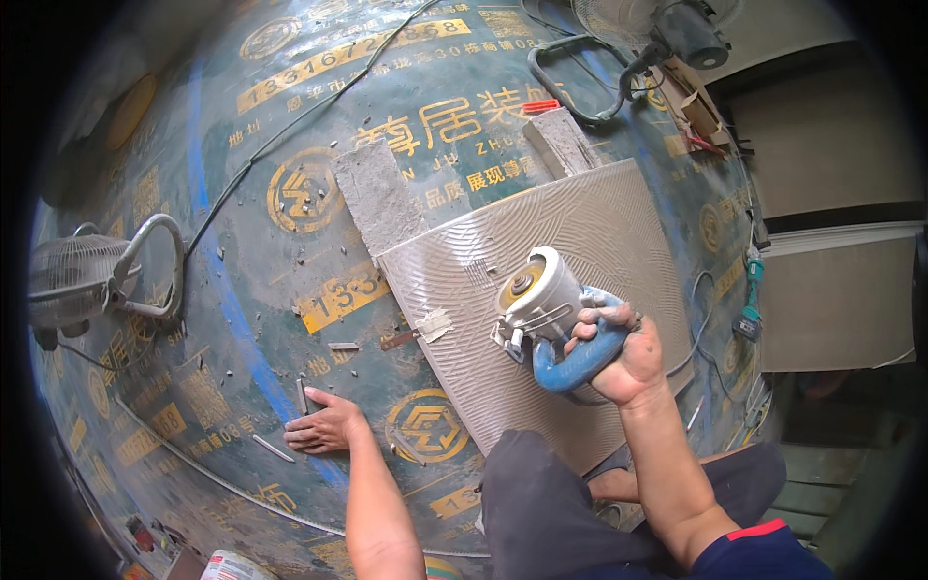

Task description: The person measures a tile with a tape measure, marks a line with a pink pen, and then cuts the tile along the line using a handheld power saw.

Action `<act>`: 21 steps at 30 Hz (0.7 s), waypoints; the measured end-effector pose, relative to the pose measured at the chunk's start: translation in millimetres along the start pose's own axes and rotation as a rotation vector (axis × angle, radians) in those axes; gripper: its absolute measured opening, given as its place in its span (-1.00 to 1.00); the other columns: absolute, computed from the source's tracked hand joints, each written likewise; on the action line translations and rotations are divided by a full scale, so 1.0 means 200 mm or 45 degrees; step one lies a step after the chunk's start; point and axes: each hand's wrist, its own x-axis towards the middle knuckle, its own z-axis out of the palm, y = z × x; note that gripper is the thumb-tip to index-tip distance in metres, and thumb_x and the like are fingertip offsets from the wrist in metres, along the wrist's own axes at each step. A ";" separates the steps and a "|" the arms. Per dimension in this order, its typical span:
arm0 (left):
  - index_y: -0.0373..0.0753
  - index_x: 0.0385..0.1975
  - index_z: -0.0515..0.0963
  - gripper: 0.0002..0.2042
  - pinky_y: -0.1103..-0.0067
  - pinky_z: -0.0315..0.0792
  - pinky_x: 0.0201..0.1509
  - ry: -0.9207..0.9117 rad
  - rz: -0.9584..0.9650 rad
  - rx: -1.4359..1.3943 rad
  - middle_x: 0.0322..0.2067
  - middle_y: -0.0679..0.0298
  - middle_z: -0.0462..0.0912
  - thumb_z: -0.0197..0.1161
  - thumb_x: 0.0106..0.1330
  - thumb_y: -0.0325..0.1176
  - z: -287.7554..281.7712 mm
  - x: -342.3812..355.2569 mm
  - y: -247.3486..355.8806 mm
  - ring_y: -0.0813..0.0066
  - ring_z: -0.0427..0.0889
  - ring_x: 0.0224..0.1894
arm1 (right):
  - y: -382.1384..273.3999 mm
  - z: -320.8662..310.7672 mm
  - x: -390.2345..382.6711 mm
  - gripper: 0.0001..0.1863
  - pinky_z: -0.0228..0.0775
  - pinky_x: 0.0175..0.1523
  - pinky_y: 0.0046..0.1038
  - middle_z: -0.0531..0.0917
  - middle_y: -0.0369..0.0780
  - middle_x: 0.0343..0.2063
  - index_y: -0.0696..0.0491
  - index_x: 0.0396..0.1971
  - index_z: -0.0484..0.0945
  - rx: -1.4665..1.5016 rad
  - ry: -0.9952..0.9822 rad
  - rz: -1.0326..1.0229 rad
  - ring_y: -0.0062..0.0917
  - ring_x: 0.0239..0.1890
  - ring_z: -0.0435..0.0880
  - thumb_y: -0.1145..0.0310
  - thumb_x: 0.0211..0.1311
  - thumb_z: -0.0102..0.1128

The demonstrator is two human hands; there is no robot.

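Note:
My right hand (619,353) is closed round the blue handle of a handheld tile cutter (553,300), held above a large tile. The cutter has a pale metal guard and a round yellow part facing up. The tile (580,232) shows a surface of fine curved ridges, and a putty knife (400,338) with a pale smear lies across its left edge. Down on the floor to the left is my left hand (327,423), its fingers stretched out and apart. A thin grey strip (302,396) lies by its thumb and fingertips; another pale strip (274,449) is just nearer to me.
Two grey blocks (379,198) (561,143) lie at the tile's far edge. Fans (77,275) (681,29) stand left and far right. A cable (290,140) crosses the green printed floor sheet (242,184). A teal power tool (749,304) is at right, rubble scattered left.

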 end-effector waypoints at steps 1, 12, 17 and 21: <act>-0.56 0.26 0.04 -0.10 0.19 -0.16 0.43 -0.007 0.008 0.001 0.30 -0.21 0.05 -0.19 0.29 0.30 -0.01 0.00 0.00 -0.10 0.00 0.37 | 0.01 0.02 -0.01 -0.72 0.37 -0.11 -0.22 0.48 -0.22 -0.41 0.13 -0.27 0.40 -0.001 0.009 -0.005 -0.47 -0.37 0.49 0.40 -0.05 0.10; -0.51 0.27 0.07 -0.16 0.19 -0.07 0.41 0.011 0.006 0.006 0.31 -0.19 0.05 -0.16 0.32 0.24 -0.03 0.00 0.01 -0.08 0.01 0.37 | 0.28 0.04 0.07 -0.77 0.38 -0.12 -0.32 0.49 -0.21 -0.43 0.13 -0.47 0.44 0.126 0.173 -0.119 -0.40 -0.37 0.46 0.58 -0.28 0.05; -0.51 0.27 0.07 -0.16 0.19 -0.06 0.41 0.019 0.004 0.032 0.30 -0.19 0.05 -0.15 0.32 0.23 0.00 0.00 0.01 -0.07 0.02 0.37 | 0.34 0.05 0.11 -0.81 0.35 -0.11 -0.36 0.48 -0.21 -0.43 0.13 -0.51 0.45 0.143 0.181 -0.143 -0.41 -0.35 0.46 0.57 -0.27 0.06; -0.51 0.27 0.08 -0.17 0.18 -0.05 0.41 0.007 0.004 0.027 0.30 -0.20 0.04 -0.14 0.32 0.23 0.00 0.00 0.01 -0.09 0.03 0.37 | 0.37 0.06 0.12 -0.82 0.33 -0.09 -0.36 0.48 -0.21 -0.42 0.13 -0.51 0.45 0.201 0.195 -0.182 -0.41 -0.35 0.46 0.57 -0.27 0.06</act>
